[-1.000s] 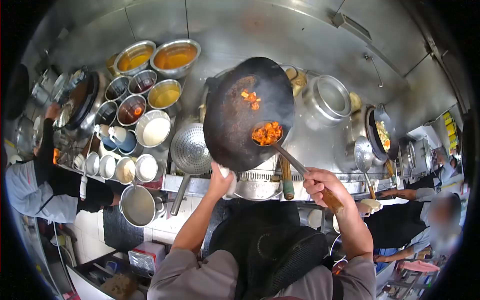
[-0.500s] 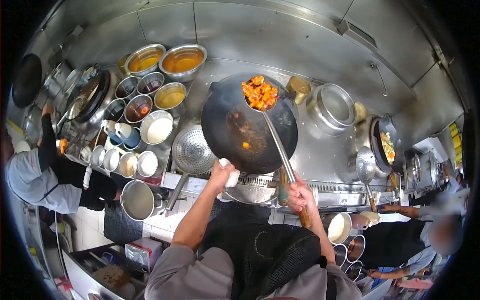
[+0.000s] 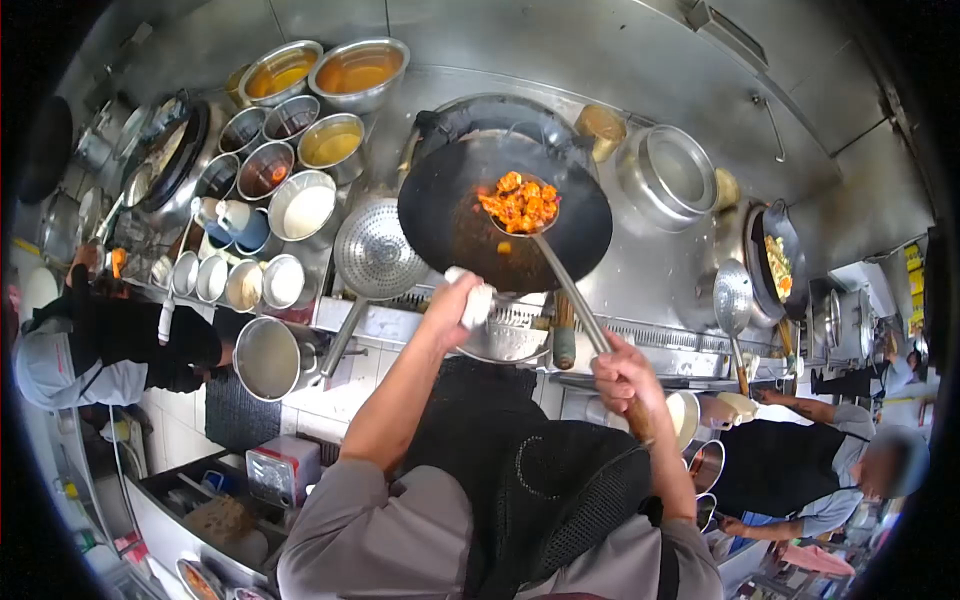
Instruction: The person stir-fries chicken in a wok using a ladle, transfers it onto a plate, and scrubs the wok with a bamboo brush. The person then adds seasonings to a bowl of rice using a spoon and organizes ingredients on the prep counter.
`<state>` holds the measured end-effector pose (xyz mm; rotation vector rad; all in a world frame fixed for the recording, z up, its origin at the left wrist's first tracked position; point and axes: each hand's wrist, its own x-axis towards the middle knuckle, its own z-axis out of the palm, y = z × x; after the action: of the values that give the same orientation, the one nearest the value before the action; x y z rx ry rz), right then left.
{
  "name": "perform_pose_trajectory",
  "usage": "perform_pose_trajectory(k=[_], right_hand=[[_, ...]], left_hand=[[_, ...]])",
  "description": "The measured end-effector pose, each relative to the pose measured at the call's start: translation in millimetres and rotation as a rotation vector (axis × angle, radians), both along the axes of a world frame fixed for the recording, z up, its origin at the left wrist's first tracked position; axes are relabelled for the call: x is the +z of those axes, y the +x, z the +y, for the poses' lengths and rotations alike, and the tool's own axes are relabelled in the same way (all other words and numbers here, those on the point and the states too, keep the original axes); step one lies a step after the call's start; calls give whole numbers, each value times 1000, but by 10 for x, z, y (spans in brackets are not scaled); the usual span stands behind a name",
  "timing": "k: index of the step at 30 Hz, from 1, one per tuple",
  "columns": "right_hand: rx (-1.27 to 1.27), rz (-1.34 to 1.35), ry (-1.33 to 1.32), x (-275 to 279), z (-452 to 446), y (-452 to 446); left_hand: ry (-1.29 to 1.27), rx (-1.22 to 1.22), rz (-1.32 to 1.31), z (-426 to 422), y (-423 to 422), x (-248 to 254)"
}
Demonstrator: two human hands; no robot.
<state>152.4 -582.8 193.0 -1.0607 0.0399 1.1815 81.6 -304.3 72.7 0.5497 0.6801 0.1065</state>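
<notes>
We wore a grey short-sleeved shirt (image 3: 425, 510) with a black strap (image 3: 671, 572), and a black apron (image 3: 460, 410). Our black cap (image 3: 570, 490) had mesh and a pale, curved marking (image 3: 520, 468).

This is a busy commercial kitchen, to judge by its long stainless-steel cooking range (image 3: 645, 285) and the tall brushed-metal wall panels (image 3: 560, 40) behind it. Round black woks (image 3: 440, 200) sit at several stations along the line. Clustered steel bowls of orange and yellow liquid (image 3: 357, 72) stand beside smaller metal tubs of dark sauces (image 3: 265, 170). Other people in black aprons (image 3: 785, 465) work at neighbouring stations, over a white tiled floor (image 3: 180, 420).
</notes>
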Motion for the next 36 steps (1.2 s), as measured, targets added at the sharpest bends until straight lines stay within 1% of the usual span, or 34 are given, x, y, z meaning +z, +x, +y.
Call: perform_pose_trajectory(k=[1, 3, 4, 5, 6, 7, 9, 10, 11, 12, 13, 14, 15, 16, 17, 19, 20, 21, 22, 23, 25, 26, 27, 29, 30, 32, 33, 35, 36], right_hand=[[-21, 38, -63, 116, 5, -9], [22, 58, -139, 309, 52, -18], [19, 51, -134, 376, 83, -36], [22, 102, -182, 433, 127, -47], [23, 147, -226, 462, 175, -41], [19, 133, -210, 446, 206, -18], [33, 320, -77, 375, 239, 109], [13, 428, 4, 344, 238, 136], [11, 418, 13, 420, 269, 122], [14, 439, 116, 561, 300, 71], [19, 460, 218, 698, 322, 14], [-20, 459, 241, 807, 320, -46], [-23, 458, 246, 801, 326, -56], [-9, 404, 271, 785, 328, -57], [6, 347, 294, 765, 333, -48], [19, 316, 304, 633, 364, -10], [23, 219, 301, 547, 380, -4], [27, 124, 296, 467, 388, -7], [14, 110, 295, 401, 382, -29], [16, 114, 293, 369, 365, -56], [1, 66, 296, 313, 320, -96], [5, 50, 284, 217, 203, -94], [-1, 76, 294, 180, 162, -101], [35, 111, 302, 84, 77, -105], [36, 112, 301, 49, 60, -126], [-9, 137, 190, -4, 23, -179], [-13, 135, 191, -14, 24, -209], [-33, 103, 33, -34, 33, -265], [-31, 125, 50, -106, 3, -267]], left_hand=[[90, 51, -41, 42, 30, -134], [423, -19, -9, 67, 79, -583], [618, 100, 110, -39, 81, -642], [787, 39, 106, -39, -2, -698], [932, 28, 31, -29, -72, -849], [1079, 18, -46, -24, -138, -1065], [1288, 75, -5, -81, -219, -1302], [1306, 49, 10, -77, -256, -1279], [1318, 16, 31, -89, -323, -1266], [1353, -18, 30, -77, -364, -1358], [1358, -16, 25, -74, -375, -1327], [1383, 19, 9, -90, -402, -1298], [1409, 54, -7, -104, -425, -1245], [1427, 69, -5, -108, -420, -1162], [1431, 68, -10, -113, -414, -1148], [1273, 20, 56, -137, -405, -1107], [1272, 20, 55, -149, -398, -1077], [1171, -9, 52, -156, -389, -987], [1068, -36, 51, -158, -377, -929], [1066, -35, 56, -159, -343, -954], [721, 21, -5, -169, -284, -1058], [295, -106, 73, -110, -294, -629], [149, -137, 31, -88, -279, -408], [54, -128, -22, -78, -205, -340], [53, -126, -22, -110, -191, -349], [144, -74, 10, -166, -105, -392], [145, -79, 8, -202, -73, -438], [389, 51, 11, -254, -5, -586], [438, 34, -70, -198, 52, -721]])
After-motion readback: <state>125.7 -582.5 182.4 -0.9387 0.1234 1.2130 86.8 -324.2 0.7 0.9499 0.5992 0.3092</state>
